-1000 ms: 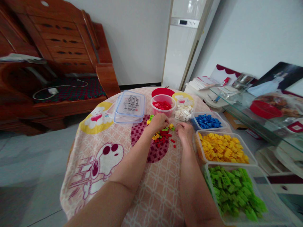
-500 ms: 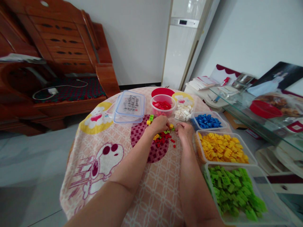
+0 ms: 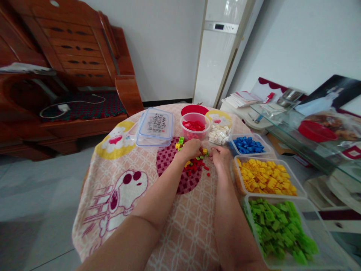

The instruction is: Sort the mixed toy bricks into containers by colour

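Note:
Over the middle of the table, my left hand (image 3: 192, 149) is closed in a pinch beside a small yellow toy brick (image 3: 204, 151) with green next to it, apparently held at its fingertips. Close by on the right, my right hand (image 3: 221, 156) has thumb and fingers pressed together; whatever they hold is too small to make out. Loose red bricks (image 3: 196, 165), with a few green and yellow ones among them, lie below and between the hands. Past my left wrist stands a green brick (image 3: 181, 140) beside yellow pieces (image 3: 178, 145).
A round tub of red bricks (image 3: 194, 126) and a pile of white bricks (image 3: 218, 134) stand beyond my hands. Boxes of blue (image 3: 248, 145), yellow (image 3: 266, 177) and green bricks (image 3: 282, 226) line the right side. Stacked clear lids (image 3: 155, 126) lie at the left back.
Both hands stay in nearly the same place and pinch. The whole view has shifted very slightly; nothing has plainly been moved or let go.

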`<state>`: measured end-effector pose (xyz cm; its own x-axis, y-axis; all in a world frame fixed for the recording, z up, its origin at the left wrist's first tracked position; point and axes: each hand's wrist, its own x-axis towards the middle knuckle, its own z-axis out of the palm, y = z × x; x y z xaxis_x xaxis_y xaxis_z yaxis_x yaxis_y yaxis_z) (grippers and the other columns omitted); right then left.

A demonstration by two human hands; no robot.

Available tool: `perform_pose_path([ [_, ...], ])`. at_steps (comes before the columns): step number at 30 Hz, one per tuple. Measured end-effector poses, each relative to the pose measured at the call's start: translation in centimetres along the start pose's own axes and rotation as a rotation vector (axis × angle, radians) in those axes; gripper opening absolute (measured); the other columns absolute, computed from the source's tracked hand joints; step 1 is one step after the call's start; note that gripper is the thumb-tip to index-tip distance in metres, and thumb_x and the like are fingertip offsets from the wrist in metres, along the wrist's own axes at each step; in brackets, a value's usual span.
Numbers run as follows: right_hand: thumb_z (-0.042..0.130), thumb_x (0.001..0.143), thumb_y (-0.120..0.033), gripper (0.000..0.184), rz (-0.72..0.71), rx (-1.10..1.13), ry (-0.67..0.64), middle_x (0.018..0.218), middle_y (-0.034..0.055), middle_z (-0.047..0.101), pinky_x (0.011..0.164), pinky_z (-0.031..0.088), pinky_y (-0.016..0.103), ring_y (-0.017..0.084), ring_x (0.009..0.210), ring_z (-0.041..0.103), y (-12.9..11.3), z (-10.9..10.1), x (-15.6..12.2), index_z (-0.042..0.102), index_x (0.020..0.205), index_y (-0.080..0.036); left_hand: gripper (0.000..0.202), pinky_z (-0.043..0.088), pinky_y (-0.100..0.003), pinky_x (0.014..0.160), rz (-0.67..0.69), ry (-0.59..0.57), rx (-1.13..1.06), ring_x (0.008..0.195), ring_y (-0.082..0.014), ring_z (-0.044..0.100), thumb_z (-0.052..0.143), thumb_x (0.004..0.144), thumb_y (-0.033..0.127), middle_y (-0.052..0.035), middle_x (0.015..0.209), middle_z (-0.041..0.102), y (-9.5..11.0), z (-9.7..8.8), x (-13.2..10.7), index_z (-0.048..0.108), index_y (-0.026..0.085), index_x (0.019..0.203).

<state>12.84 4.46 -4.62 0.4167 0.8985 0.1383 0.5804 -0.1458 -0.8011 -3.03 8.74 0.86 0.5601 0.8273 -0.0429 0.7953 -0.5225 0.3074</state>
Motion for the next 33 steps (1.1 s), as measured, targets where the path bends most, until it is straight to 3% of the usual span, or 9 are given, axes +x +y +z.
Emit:
perform_pose_path([
  [7, 0.055, 0.083, -0.031, 0.033, 0.019, 0.014, -0.016, 0.081, 0.0099, 0.078, 0.077, 0.057, 0.033, 0.026, 0.087, 0.073, -0.4, -0.2, -0.1, 0.082, 0.096, -0.016, 0.016, 0.053, -0.029, 0.078, -0.009, 0.009, 0.020, 0.087, -0.0246, 0.072, 0.067, 0.076, 0.015, -0.0130, 0.084, 0.077, 0.5, -0.1, -0.2, 0.081, 0.013, 0.085],
  [10, 0.055, 0.081, -0.031, 0.033, 0.020, 0.016, -0.001, 0.078, 0.0083, 0.078, 0.077, 0.056, 0.031, 0.025, 0.086, 0.072, -0.3, -0.1, -0.1, 0.082, 0.094, -0.017, 0.013, 0.053, -0.028, 0.074, 0.001, 0.049, -0.078, 0.079, -0.0217, 0.071, 0.069, 0.073, 0.013, -0.0093, 0.078, 0.077, -0.1, -0.5, -0.2, 0.080, 0.014, 0.080],
  [14, 0.053, 0.081, -0.033, 0.035, 0.024, 0.048, 0.004, 0.071, 0.0061, 0.076, 0.077, 0.056, 0.032, 0.024, 0.080, 0.071, -0.4, 0.0, -0.2, 0.082, 0.093, -0.016, 0.014, 0.052, -0.024, 0.070, 0.002, 0.295, -0.396, 0.069, -0.0155, 0.069, 0.067, 0.072, 0.013, -0.0035, 0.073, 0.075, -1.1, -2.0, -0.4, 0.078, 0.015, 0.080],
  [19, 0.053, 0.082, -0.038, 0.040, 0.024, 0.108, 0.061, 0.067, 0.0059, 0.074, 0.069, 0.056, 0.032, 0.023, 0.069, 0.069, -1.7, -0.8, -0.8, 0.081, 0.098, -0.014, 0.016, 0.053, -0.023, 0.064, -0.170, 0.677, -0.758, 0.062, -0.0136, 0.068, 0.065, 0.076, 0.021, -0.0024, 0.071, 0.074, -2.2, -2.9, -0.4, 0.075, 0.014, 0.086],
  [21, 0.055, 0.082, -0.039, 0.038, 0.016, 0.178, -0.017, 0.061, 0.0032, 0.070, 0.061, 0.053, 0.029, 0.020, 0.060, 0.066, -2.6, -1.2, -1.3, 0.080, 0.098, -0.016, 0.016, 0.053, -0.023, 0.060, -0.219, 0.745, -0.873, 0.058, -0.0130, 0.067, 0.063, 0.077, 0.022, -0.0016, 0.067, 0.072, -2.7, -2.7, -0.1, 0.073, 0.014, 0.088],
  [24, 0.061, 0.080, -0.038, 0.031, -0.030, 0.249, -0.277, 0.052, -0.0018, 0.062, 0.051, 0.046, 0.025, 0.016, 0.047, 0.057, -3.5, -1.4, -2.1, 0.080, 0.094, -0.018, 0.018, 0.053, -0.022, 0.057, -0.248, 0.812, -0.970, 0.056, -0.0123, 0.066, 0.061, 0.078, 0.021, -0.0012, 0.066, 0.071, -3.4, -2.2, 0.2, 0.072, 0.013, 0.090],
  [27, 0.067, 0.078, -0.031, 0.020, -0.118, 0.196, -0.490, 0.054, -0.0023, 0.064, 0.054, 0.046, 0.025, 0.015, 0.049, 0.058, -3.6, -0.6, -2.5, 0.080, 0.088, -0.019, 0.019, 0.053, -0.022, 0.059, -0.278, 0.845, -0.919, 0.056, -0.0120, 0.065, 0.061, 0.079, 0.023, -0.0008, 0.067, 0.071, -3.8, -2.0, 0.1, 0.073, 0.014, 0.090],
  [30, 0.076, 0.074, -0.024, 0.016, -0.207, 0.098, -0.507, 0.076, 0.0008, 0.076, 0.068, 0.052, 0.026, 0.018, 0.070, 0.070, -3.1, 0.4, -2.4, 0.080, 0.088, -0.020, 0.018, 0.053, -0.024, 0.067, -0.305, 0.875, -0.794, 0.065, -0.0133, 0.068, 0.063, 0.079, 0.025, -0.0018, 0.072, 0.073, -3.7, -2.0, -0.2, 0.074, 0.015, 0.088],
  [33, 0.079, 0.072, -0.019, 0.025, -0.253, 0.024, -0.467, 0.092, 0.0015, 0.079, 0.077, 0.054, 0.028, 0.021, 0.085, 0.073, -2.6, 0.9, -2.1, 0.079, 0.096, -0.023, 0.018, 0.051, -0.025, 0.073, -0.322, 0.897, -0.704, 0.071, -0.0143, 0.068, 0.064, 0.081, 0.026, -0.0029, 0.077, 0.075, -3.6, -2.0, -0.3, 0.076, 0.015, 0.088],
])
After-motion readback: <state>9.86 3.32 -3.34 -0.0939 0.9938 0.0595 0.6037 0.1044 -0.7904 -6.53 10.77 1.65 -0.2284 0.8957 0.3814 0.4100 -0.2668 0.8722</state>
